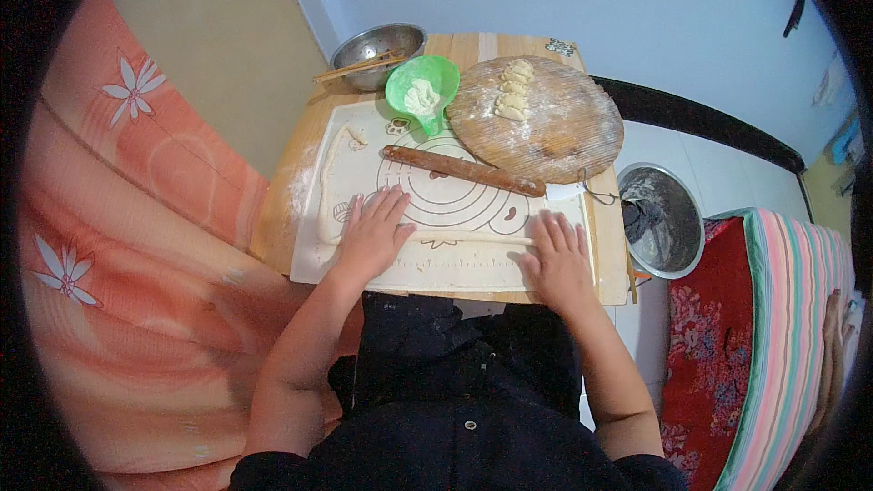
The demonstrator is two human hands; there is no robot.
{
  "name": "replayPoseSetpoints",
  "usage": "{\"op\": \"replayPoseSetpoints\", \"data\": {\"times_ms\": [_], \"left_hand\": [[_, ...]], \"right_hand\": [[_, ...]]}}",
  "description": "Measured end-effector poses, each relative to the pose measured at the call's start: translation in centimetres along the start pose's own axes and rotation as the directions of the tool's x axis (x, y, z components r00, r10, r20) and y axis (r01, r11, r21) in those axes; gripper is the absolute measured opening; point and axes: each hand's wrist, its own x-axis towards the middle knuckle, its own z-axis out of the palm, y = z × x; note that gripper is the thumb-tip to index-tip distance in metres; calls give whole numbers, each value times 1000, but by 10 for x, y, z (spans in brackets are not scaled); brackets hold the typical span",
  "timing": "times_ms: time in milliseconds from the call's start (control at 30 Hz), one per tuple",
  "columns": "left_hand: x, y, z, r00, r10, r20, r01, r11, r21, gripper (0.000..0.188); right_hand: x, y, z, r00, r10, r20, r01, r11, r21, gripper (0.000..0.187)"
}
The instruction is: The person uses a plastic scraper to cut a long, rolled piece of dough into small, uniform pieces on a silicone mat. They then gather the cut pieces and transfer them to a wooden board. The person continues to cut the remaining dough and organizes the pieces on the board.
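A long, thin dough rope (470,237) lies across the near part of a white printed pastry mat (364,186). Past my left hand it bends and runs away from me up the mat's left side, with its tip curled at the far end. My left hand (375,235) rests flat on the rope near the bend, fingers stretched. Flat over the rope's right end lies my right hand (556,259), its fingers pointing away from me. Beyond both hands a brown wooden rolling pin (464,170) lies slantwise on the mat.
A round floured wooden board (564,132) holds several shaped dough pieces (514,91). Behind the mat stand a green bowl (436,73) of flour and a metal bowl (359,59) with chopsticks across it. A metal basin (687,227) sits right of the table, beside a striped cloth (791,309).
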Motion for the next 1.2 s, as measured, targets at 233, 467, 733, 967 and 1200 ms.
{"op": "replayPoseSetpoints", "data": {"times_ms": [233, 467, 733, 967, 1200], "left_hand": [[2, 66, -22, 986, 136, 93, -117, 976, -182, 60], [-19, 110, -6, 916, 366, 162, -328, 918, -222, 66], [17, 106, 8, 965, 251, 74, -230, 948, -219, 63], [-15, 100, 0, 932, 341, 125, -318, 932, -173, 65], [12, 98, 3, 964, 262, 51, -253, 958, -138, 58]], "right_hand": [[-20, 7, -8, 994, 108, 20, -109, 993, 35, 74], [-59, -11, -23, 987, -44, 157, 29, 995, 96, 78], [-1, -7, 0, 1000, 7, -2, -7, 989, 145, 69], [-49, -29, -20, 981, -147, 130, 125, 979, 162, 74], [-6, -9, -7, 995, -74, 66, 65, 990, 128, 68]]}}
